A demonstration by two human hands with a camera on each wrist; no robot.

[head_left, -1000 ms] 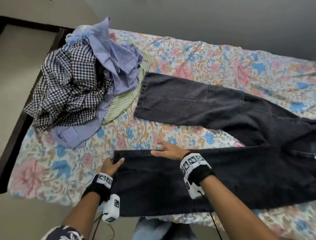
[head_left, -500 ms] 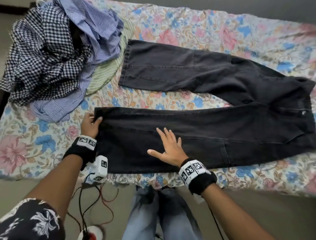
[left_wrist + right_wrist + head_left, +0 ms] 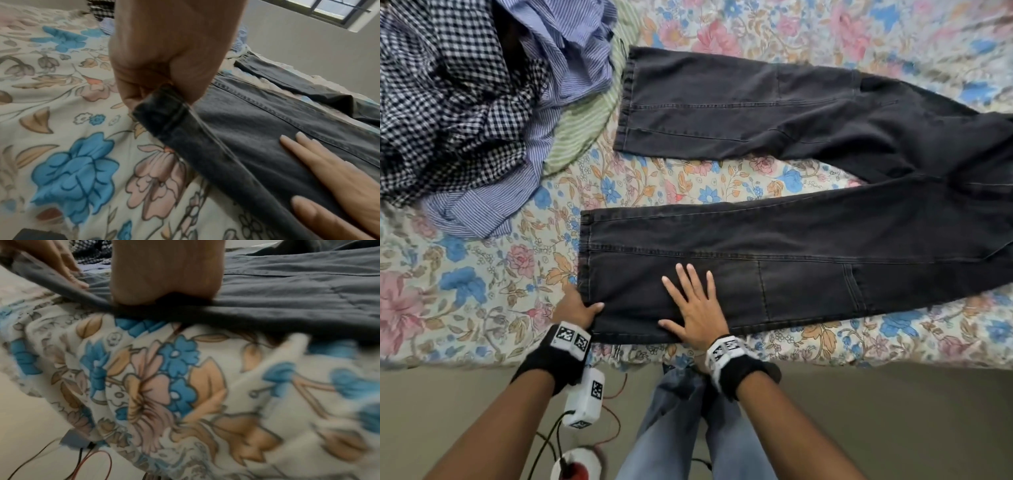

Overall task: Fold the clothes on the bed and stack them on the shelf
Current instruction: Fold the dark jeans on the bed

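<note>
Dark grey jeans (image 3: 774, 246) lie spread flat on the floral bed sheet (image 3: 465, 291), legs pointing left and lying apart. My left hand (image 3: 580, 306) pinches the near corner of the near leg's hem (image 3: 162, 104), thumb on top of the cloth. My right hand (image 3: 697, 305) lies flat on that same leg (image 3: 257, 146), fingers straight and spread, a short way right of the left hand. The far leg (image 3: 722, 109) lies untouched beyond a strip of sheet.
A heap of unfolded shirts, a black-and-white checked one (image 3: 448, 102), blue striped ones (image 3: 571, 54) and a green striped one (image 3: 585, 120), fills the bed's far left. The bed's near edge (image 3: 825, 356) runs just below the jeans. Cables (image 3: 613, 431) and my legs (image 3: 688, 428) are on the floor.
The view has dropped closer to the bed. My right hand slid from the near leg's far edge down to its near part. My left hand moved along the hem to its near corner.
</note>
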